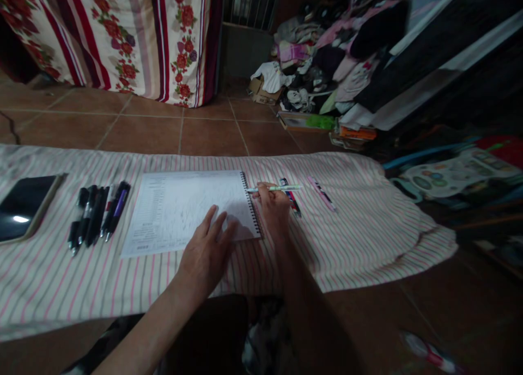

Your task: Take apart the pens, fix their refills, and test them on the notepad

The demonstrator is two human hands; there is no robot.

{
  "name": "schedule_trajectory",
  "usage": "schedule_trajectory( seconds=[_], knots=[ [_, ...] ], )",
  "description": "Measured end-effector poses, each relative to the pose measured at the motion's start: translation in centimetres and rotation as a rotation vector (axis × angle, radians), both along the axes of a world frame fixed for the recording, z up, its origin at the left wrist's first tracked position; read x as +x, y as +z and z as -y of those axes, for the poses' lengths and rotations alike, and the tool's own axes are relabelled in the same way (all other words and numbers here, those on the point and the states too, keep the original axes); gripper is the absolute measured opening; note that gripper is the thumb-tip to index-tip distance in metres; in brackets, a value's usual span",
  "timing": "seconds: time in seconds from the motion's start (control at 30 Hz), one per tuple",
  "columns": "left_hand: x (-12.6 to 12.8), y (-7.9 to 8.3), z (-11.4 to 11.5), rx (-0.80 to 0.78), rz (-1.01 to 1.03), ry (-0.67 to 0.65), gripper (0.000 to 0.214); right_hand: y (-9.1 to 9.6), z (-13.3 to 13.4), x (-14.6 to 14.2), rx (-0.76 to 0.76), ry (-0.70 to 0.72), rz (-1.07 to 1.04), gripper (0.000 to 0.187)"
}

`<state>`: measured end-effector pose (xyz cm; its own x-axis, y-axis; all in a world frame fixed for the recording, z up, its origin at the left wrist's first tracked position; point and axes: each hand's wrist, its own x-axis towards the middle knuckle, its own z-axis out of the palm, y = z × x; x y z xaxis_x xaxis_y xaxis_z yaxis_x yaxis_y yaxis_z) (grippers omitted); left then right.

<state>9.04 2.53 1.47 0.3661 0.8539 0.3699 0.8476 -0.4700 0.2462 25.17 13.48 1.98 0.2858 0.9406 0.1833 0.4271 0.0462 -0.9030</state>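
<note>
While lying flat on striped cloth (pixel 368 222), notebook (pixel 180 206): shows open page, spiral binding down R edge.
L hand (pixel 210 247): rests on page nr lower R part, fingers slightly apart, gripping nothing.
R hand (pixel 274 209): pinches light pen (pixel 292 188) betw. thumb & fingertips, just R of binding; can't tell if touching cloth too.
Light pen: points L, nearly level, w/ one end by binding; seems not to be marking page rn.
Bunched pens (pixel 96 217): lie side by side L of notebook, mostly black, one w/ purple; approx. seven, count unsure b/c of overlap.
Dark pen w/ red (pixel 295 203): lies partly behind R hand, poss. two tog.
Pink pen (pixel 322 194): lies farther R, apart from rest.
Done vs left: looks grouped at L, judging by layout; light pen + those at R not in bunch. Can't tell how far along overall.
Page writing: small print down L margin & lower L edge, too tiny to read; faint grey strokes mid-page, poss. scribble.
Brands/labels: none legible on pens; none on phone (pixel 26 206) either, screen dark w/ glare spot.
</note>
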Motion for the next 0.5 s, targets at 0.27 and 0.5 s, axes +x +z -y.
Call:
schedule_trajectory(
  seconds=[0.27,0.5],
  knots=[
    [1.9,-0.5,-0.8,-0.018,-0.01,-0.028,0.034,0.5,0.5,1.2,0.004,0.128,-0.006,0.036],
    [2.4,-0.9,-0.5,-0.041,-0.044,-0.015,0.037,-0.9,0.0,0.9,-0.043,0.179,-0.027,0.027]
  ],
)
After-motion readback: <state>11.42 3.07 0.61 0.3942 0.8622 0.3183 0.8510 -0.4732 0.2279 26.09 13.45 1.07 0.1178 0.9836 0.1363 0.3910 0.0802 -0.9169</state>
